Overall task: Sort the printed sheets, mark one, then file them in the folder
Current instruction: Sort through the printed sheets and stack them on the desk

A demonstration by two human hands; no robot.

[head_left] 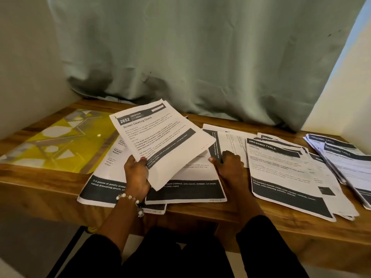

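My left hand point(137, 174) grips a small bunch of printed sheets point(160, 141) by the lower edge and holds it tilted above the table; the top page reads "2652 Bedroom, Screen Cleaning Check". My right hand point(227, 166) rests on loose sheets point(190, 189) lying flat at the table's front, fingers curled at the edge of a folded page point(228, 141). A "Dressing Table" pile point(285, 173) lies to the right, and a further fanned pile point(345, 161) at the far right. The yellow translucent folder point(58, 141) lies flat at the left.
The wooden table point(40, 187) stands against a pale green curtain point(190, 57) with white walls on both sides. Several sheets overhang the front edge. My dark-clothed legs are below the table edge.
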